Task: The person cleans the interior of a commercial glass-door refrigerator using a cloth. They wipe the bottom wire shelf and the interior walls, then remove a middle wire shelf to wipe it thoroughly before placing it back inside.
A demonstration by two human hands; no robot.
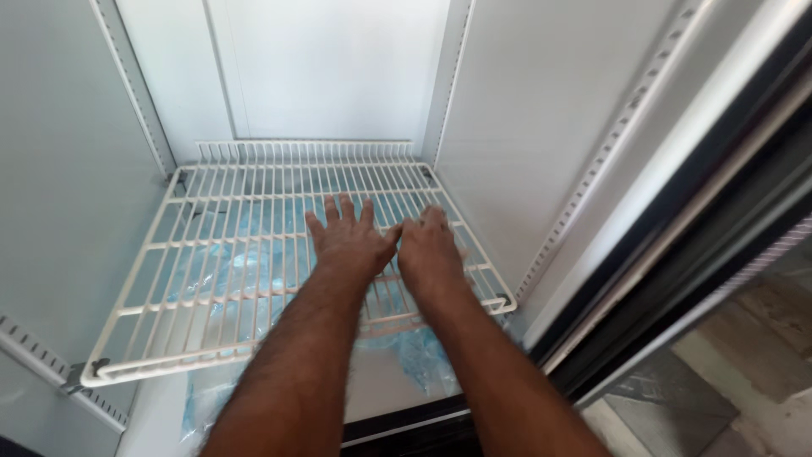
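Pressing both palms flat on the white wire shelf (228,254) inside the open cooler cabinet (524,110), I judge the step in hand to be seating or checking that shelf on its side supports. My left hand (348,241) lies with fingers spread across the wires near the middle of the shelf; my right hand (430,250) lies just beside it, thumbs nearly touching. Neither grip closes on anything: both hands are open and flat, resting on the wires rather than holding them.

The shelf sits level between the slotted rails (609,144) on the side walls, its raised back edge against the rear panel. A metal clip (83,372) shows at the front left corner and another at the front right.

Next move, in my judgement, calls for even downward pressure and a look at each corner clip.

Packaging: crumpled pale blue plastic film (237,245) lies beneath the shelf on the cabinet floor, extending toward the front edge. No labels or signs are visible.
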